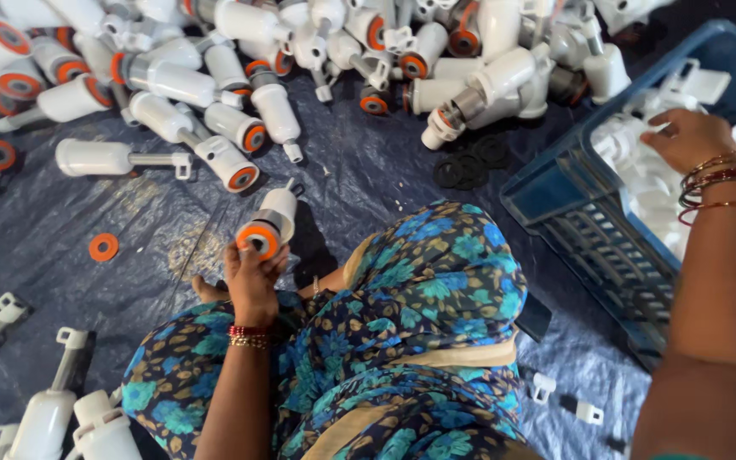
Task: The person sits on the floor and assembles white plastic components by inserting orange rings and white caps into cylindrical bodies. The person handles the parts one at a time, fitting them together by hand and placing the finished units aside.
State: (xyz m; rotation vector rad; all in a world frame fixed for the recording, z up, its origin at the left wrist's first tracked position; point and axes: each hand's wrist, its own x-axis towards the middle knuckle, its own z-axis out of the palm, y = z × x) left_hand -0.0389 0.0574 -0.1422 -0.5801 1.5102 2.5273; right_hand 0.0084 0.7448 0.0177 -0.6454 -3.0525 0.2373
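Note:
My left hand (251, 277) grips a white plastic tap body (272, 218) with an orange ring on its near end, held above my lap. My right hand (687, 136) reaches into a blue plastic crate (555, 196) at the right and rests among small white plastic parts (641, 175); whether its fingers hold one cannot be seen. Bangles ring both wrists. My knees in blue floral cloth fill the lower middle.
A heap of white tap bodies with orange rings (215, 85) covers the far side of a dark plastic sheet (87, 221). Black rubber rings (470, 166) lie near the crate. A loose orange ring (103, 247) lies left. More white parts (44, 409) sit at bottom left.

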